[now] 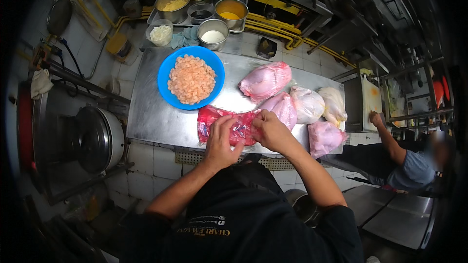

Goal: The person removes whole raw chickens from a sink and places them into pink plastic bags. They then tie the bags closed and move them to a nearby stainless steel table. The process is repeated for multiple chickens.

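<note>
A stack of red plastic bags (212, 117) lies flat at the near edge of the steel table (157, 117). My left hand (222, 142) rests on it with the fingers spread. The fingertips of my right hand (270, 129) pinch the right end of the bags. Beyond them stands a blue bowl (164, 95) of peeled shrimp (192, 79). To the right lie several whole raw birds in plastic bags, among them a pink one (265, 80) at the back, a paler one (307, 104) and one (325, 138) at the near right corner.
Metal containers of sauces and powders stand on a tray (239, 29) past the table, beside a blue cloth (185, 37) and a tub of white crumbly food (160, 34). A large lidded pot (97, 138) is at left. Another person (409, 168) works at a cutting board (372, 102) at right.
</note>
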`<state>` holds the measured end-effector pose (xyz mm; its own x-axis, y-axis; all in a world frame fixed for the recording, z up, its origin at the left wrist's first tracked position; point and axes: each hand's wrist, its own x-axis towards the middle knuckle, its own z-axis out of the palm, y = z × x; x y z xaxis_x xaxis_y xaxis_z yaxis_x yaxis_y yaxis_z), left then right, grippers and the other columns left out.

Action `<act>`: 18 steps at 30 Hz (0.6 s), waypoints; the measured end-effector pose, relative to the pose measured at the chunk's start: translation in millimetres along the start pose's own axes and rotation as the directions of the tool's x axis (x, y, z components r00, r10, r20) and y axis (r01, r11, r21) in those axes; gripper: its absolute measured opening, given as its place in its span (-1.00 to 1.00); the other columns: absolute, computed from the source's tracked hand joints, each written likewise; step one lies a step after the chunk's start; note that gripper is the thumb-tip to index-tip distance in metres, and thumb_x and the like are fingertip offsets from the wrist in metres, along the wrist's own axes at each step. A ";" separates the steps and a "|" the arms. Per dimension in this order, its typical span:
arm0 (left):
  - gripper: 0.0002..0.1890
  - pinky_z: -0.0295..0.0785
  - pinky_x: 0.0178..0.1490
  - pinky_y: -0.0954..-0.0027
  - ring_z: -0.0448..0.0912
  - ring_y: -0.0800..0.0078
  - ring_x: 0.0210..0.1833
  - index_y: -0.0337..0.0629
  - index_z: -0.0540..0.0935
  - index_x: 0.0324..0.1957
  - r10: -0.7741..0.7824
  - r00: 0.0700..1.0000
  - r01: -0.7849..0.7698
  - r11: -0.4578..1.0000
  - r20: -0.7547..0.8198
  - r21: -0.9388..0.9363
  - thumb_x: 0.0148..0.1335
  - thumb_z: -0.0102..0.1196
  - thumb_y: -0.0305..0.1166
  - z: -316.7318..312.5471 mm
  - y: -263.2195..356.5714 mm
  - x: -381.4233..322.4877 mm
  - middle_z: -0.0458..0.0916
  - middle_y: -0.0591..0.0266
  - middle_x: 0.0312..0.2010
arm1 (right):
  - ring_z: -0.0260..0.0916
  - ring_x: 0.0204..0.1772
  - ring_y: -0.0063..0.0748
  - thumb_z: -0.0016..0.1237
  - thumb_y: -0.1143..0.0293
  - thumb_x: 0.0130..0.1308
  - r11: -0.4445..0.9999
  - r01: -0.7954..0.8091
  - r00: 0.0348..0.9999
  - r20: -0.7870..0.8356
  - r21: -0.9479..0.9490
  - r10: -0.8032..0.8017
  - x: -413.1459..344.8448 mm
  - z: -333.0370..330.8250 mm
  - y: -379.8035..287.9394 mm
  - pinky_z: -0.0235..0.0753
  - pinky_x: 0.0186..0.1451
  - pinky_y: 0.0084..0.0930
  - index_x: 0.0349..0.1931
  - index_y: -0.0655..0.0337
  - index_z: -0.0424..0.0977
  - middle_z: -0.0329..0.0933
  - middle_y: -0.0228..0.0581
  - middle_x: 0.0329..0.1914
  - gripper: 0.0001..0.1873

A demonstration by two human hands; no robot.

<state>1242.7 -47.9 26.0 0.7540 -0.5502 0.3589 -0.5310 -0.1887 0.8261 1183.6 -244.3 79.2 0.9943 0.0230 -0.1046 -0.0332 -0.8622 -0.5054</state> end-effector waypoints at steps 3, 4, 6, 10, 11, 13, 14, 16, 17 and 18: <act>-0.26 0.27 0.31 -0.10 0.30 -0.17 0.28 -0.25 0.48 0.14 -0.006 0.999 0.000 0.988 0.039 0.157 -0.11 0.46 -0.20 -0.5 23.9 7.9 0.30 -0.16 0.21 | 0.43 -0.07 -0.06 0.26 0.44 0.11 0.980 0.029 0.999 -0.038 0.195 -0.022 0.7 -4.9 9.2 0.50 -0.03 -0.25 -0.19 0.23 0.61 0.44 -0.10 -0.19 -0.76; -0.26 0.27 0.31 -0.11 0.30 -0.18 0.28 -0.24 0.49 0.13 -0.029 0.999 0.019 0.978 0.044 0.207 -0.12 0.47 -0.18 4.3 29.1 10.3 0.30 -0.16 0.21 | 0.43 -0.08 -0.08 0.26 0.44 0.11 0.974 0.013 0.999 -0.043 0.228 -0.003 0.1 -8.7 8.6 0.49 -0.02 -0.27 -0.21 0.24 0.61 0.44 -0.11 -0.20 -0.77; -0.37 0.27 0.30 -0.15 0.29 -0.23 0.28 -0.20 0.52 0.07 -0.117 0.992 0.103 0.959 0.039 0.262 -0.09 0.43 -0.25 22.7 30.5 14.2 0.30 -0.18 0.20 | 0.43 -0.09 -0.11 0.27 0.44 0.12 0.956 -0.024 0.997 -0.057 0.292 0.042 -3.2 -20.5 2.7 0.46 -0.01 -0.32 -0.26 0.26 0.61 0.44 -0.15 -0.21 -0.80; -0.53 0.30 0.27 -0.20 0.26 -0.19 0.34 -0.18 0.56 0.02 -0.215 0.976 0.187 0.910 0.036 0.370 0.03 0.30 -0.31 46.0 -1.3 19.6 0.32 -0.13 0.22 | 0.44 -0.04 -0.29 0.19 0.36 0.26 0.852 -0.146 0.970 -0.095 0.502 0.222 -13.7 -38.8 12.5 0.40 0.11 -0.43 -0.27 0.24 0.53 0.47 -0.25 -0.19 -0.83; -0.52 0.30 0.28 -0.18 0.26 -0.19 0.34 -0.20 0.56 0.02 -0.210 0.977 0.182 0.894 0.024 0.408 0.02 0.30 -0.31 45.2 -10.2 19.8 0.32 -0.13 0.22 | 0.44 -0.04 -0.34 0.14 0.33 0.32 0.755 -0.145 0.944 -0.139 0.640 0.299 -17.7 -47.0 17.1 0.39 0.13 -0.44 -0.25 0.22 0.51 0.47 -0.29 -0.19 -0.83; -0.50 0.30 0.30 -0.14 0.26 -0.18 0.33 -0.23 0.54 0.04 -0.197 0.980 0.172 0.859 0.002 0.483 0.01 0.31 -0.32 47.7 -31.1 16.5 0.32 -0.15 0.23 | 0.43 -0.03 -0.43 0.03 0.26 0.44 0.507 -0.076 0.869 -0.193 0.858 0.456 -22.4 -74.5 16.1 0.37 0.18 -0.45 -0.20 0.17 0.47 0.48 -0.37 -0.19 -0.82; -0.47 0.28 0.31 -0.13 0.25 -0.20 0.34 -0.24 0.52 0.07 -0.205 0.978 0.167 0.870 0.032 0.465 0.02 0.32 -0.32 47.2 -35.7 14.7 0.30 -0.18 0.25 | 0.41 -0.05 -0.50 -0.05 0.22 0.49 0.407 0.031 0.830 -0.251 0.913 0.499 -25.1 -91.0 14.4 0.36 0.19 -0.47 -0.18 0.14 0.44 0.47 -0.42 -0.19 -0.81; -0.41 0.25 0.35 -0.13 0.22 -0.26 0.35 -0.27 0.48 0.14 -0.199 0.975 0.138 0.892 0.099 0.430 0.04 0.33 -0.32 43.6 -38.4 19.5 0.25 -0.26 0.28 | 0.36 -0.17 -0.65 -0.13 0.17 0.55 0.315 0.230 0.735 -0.377 0.921 0.564 -34.9 -117.9 22.5 0.39 0.08 -0.55 -0.19 0.11 0.37 0.45 -0.48 -0.27 -0.78; -0.38 0.23 0.36 -0.13 0.20 -0.29 0.36 -0.28 0.46 0.17 -0.201 0.966 0.128 0.917 0.160 0.378 0.05 0.33 -0.31 40.0 -35.7 21.1 0.22 -0.31 0.29 | 0.30 -0.26 -0.70 -0.15 0.16 0.56 0.378 0.242 0.686 -0.433 0.894 0.584 -41.6 -123.5 35.5 0.37 -0.04 -0.64 -0.21 0.13 0.36 0.42 -0.49 -0.33 -0.76; -0.34 0.21 0.38 -0.14 0.18 -0.33 0.37 -0.29 0.43 0.20 -0.197 0.955 0.118 0.938 0.221 0.327 0.06 0.34 -0.30 31.6 -25.6 25.1 0.18 -0.35 0.31 | 0.28 -0.28 -0.71 -0.16 0.16 0.56 0.466 0.210 0.648 -0.479 0.860 0.592 -48.5 -124.3 47.2 0.34 -0.09 -0.67 -0.22 0.14 0.36 0.40 -0.50 -0.36 -0.75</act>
<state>1263.0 -82.6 0.1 0.7394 -0.6679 0.0846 -0.5357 -0.5076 0.6748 1146.4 -349.0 166.9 0.6732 -0.7382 0.0433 0.1056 0.0380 -0.9937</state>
